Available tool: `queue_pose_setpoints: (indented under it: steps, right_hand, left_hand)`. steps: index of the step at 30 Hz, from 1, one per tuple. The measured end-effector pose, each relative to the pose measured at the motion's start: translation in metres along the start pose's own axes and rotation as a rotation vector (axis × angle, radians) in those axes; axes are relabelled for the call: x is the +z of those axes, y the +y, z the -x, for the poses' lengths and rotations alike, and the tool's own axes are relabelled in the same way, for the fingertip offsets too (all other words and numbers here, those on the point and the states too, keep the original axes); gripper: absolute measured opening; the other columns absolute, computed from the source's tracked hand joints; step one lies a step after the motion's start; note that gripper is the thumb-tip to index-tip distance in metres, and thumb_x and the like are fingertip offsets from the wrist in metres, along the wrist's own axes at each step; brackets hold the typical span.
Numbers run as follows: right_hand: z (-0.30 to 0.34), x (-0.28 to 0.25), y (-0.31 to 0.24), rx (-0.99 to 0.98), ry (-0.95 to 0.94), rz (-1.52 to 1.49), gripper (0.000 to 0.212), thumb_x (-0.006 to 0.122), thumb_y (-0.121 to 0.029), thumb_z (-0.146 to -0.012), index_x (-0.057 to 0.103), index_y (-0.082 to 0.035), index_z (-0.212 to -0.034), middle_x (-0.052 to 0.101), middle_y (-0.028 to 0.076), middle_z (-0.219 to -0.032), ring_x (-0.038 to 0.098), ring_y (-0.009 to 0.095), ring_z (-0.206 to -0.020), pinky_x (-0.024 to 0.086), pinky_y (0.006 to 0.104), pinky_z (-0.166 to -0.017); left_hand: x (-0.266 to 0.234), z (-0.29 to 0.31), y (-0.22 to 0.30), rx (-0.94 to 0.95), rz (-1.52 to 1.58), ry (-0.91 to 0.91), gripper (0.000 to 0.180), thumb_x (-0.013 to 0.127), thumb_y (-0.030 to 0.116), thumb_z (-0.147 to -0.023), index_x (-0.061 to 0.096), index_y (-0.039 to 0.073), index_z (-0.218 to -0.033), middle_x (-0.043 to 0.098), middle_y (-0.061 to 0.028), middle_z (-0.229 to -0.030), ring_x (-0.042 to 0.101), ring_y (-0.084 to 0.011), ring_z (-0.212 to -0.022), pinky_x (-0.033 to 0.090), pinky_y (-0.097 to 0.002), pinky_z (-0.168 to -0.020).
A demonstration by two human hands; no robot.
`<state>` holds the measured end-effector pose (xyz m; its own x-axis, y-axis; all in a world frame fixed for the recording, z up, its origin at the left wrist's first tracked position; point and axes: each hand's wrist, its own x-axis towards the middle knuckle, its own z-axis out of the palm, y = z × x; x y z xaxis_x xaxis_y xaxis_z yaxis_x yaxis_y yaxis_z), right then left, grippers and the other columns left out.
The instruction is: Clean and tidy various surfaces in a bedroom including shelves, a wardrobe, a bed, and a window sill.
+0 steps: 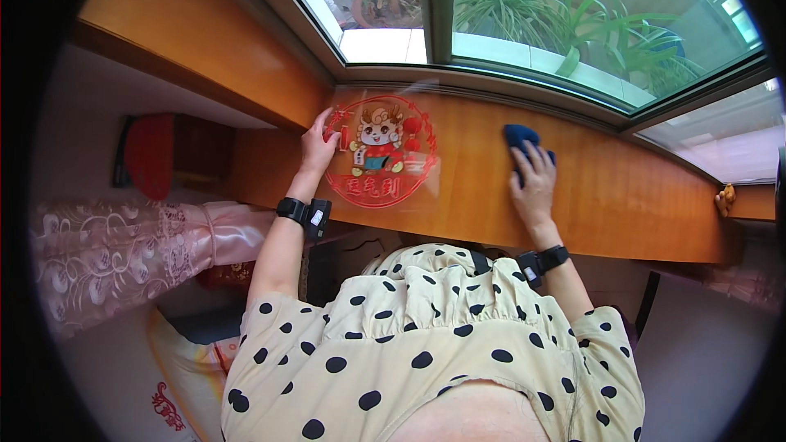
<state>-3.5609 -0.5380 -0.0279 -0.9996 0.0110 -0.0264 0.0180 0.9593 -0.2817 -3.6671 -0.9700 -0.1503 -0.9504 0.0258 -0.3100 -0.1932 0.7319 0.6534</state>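
Observation:
A clear sheet with a round red border and a cartoon figure, like a window sticker (378, 143), is over the left part of the wooden sill. My left hand (318, 149) grips its left edge, with the thumb over the print and the fingers along the side. Further right, my right hand (534, 188) presses on a bunched dark blue cloth (517, 136) against the sill, fingers laid over it. Part of the cloth is hidden under those fingers.
The glossy wooden sill (622, 188) runs below a framed window (524, 74), with green plants (508, 0) behind the glass. A small brown toy (725, 199) sits at the sill's right end. A pink lace curtain (139, 254) hangs tied at left.

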Motion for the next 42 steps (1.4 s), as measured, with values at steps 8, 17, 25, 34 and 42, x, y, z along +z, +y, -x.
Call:
queue_pose_setpoints:
  steps: [8,17,25,34,42]
  right_hand:
    - [-0.017,0.013,-0.032,-0.335,-0.196,-0.09,0.038,0.065,-0.009,-0.078,0.067,-0.018,-0.114,0.049,0.008,-0.141,0.039,0.033,-0.134,0.031,0.0489,-0.11]
    - [-0.102,0.067,0.0,-0.37,-0.118,-0.16,0.038,0.058,-0.013,-0.082,0.063,-0.012,-0.119,0.045,0.013,-0.145,0.036,0.034,-0.137,0.031,0.0499,-0.112]
    - [-0.063,-0.045,0.203,-0.169,0.083,0.021,0.039,0.06,-0.003,-0.073,0.07,-0.013,-0.109,0.057,0.007,-0.134,0.047,0.032,-0.129,0.035,0.0471,-0.109]
    - [0.065,-0.16,0.404,0.657,0.293,0.59,0.049,0.054,-0.013,-0.084,0.058,-0.017,-0.132,0.047,0.01,-0.145,0.042,0.033,-0.133,0.035,0.044,-0.109]
    - [0.084,-0.138,0.291,0.647,0.352,0.528,0.045,0.055,-0.005,-0.081,0.061,-0.01,-0.125,0.045,0.01,-0.145,0.039,0.031,-0.135,0.031,0.046,-0.11]
  left_hand:
    - [0.001,0.049,0.072,0.43,-0.123,0.133,0.072,0.074,0.019,-0.078,0.045,0.015,-0.143,0.041,-0.0132,-0.146,0.035,-0.0341,-0.135,0.027,-0.048,-0.113]
    - [0.07,0.053,0.129,0.322,-0.333,-0.223,0.073,0.07,0.038,-0.083,0.039,0.029,-0.148,0.028,-0.0104,-0.157,0.021,-0.0312,-0.146,0.013,-0.0533,-0.117]
    - [0.083,0.039,0.151,0.324,-0.309,-0.079,0.068,0.072,0.025,-0.082,0.045,0.018,-0.144,0.033,-0.0159,-0.152,0.026,-0.0346,-0.143,0.019,-0.0492,-0.116]
    - [0.119,0.094,0.258,0.535,-0.014,-0.279,0.067,0.076,0.019,-0.077,0.05,0.017,-0.139,0.036,-0.0133,-0.151,0.028,-0.0351,-0.143,0.019,-0.0564,-0.115]
    - [0.112,0.13,0.256,0.606,-0.205,-0.356,0.073,0.065,0.051,-0.083,0.042,0.024,-0.146,0.025,-0.0144,-0.157,0.02,-0.0309,-0.146,0.011,-0.0548,-0.117]
